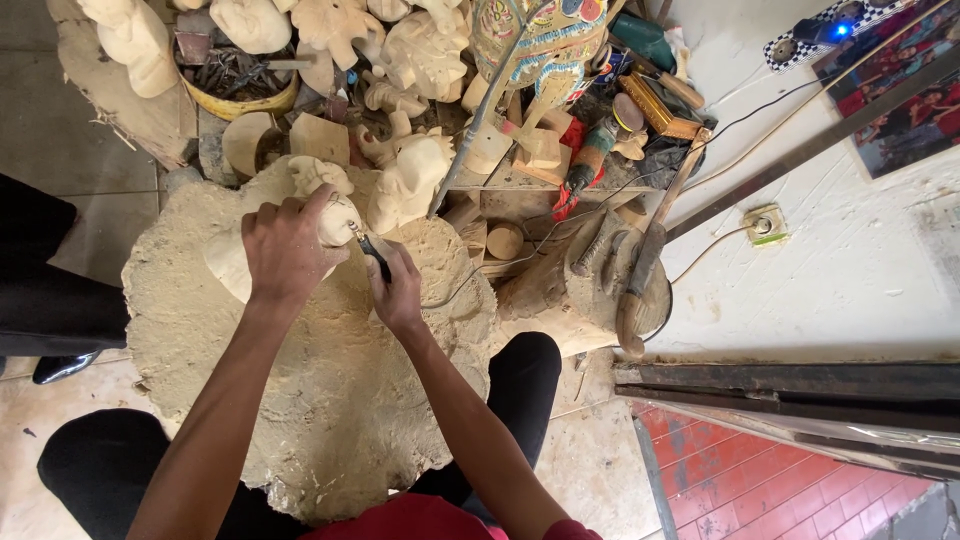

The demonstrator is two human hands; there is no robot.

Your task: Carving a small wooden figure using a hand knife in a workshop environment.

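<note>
- Tiled floor, strewn with pale carvings and tools, surrounds a broad, rough wooden stump (330, 400) that serves as the work block between the seated person's black-clad knees.
- Left hand (285, 250) reaches forward, arm nearly straight, and closes over a pale unfinished wood carving (230, 262) lying on the stump; the palm hides most of it.
- Right hand (398, 290), elbow bent, grips a slim dark-handled carving tool (372, 252) whose tip meets the carving just beside the left fingers; the tip itself is too small to make out.
- Behind the stump stand more pale carved figures (410, 180), and a painted, many-coloured carving (540, 35) is cut off by the top edge.
- Right of them, a mallet (640, 270) lies across a smaller block.
</note>
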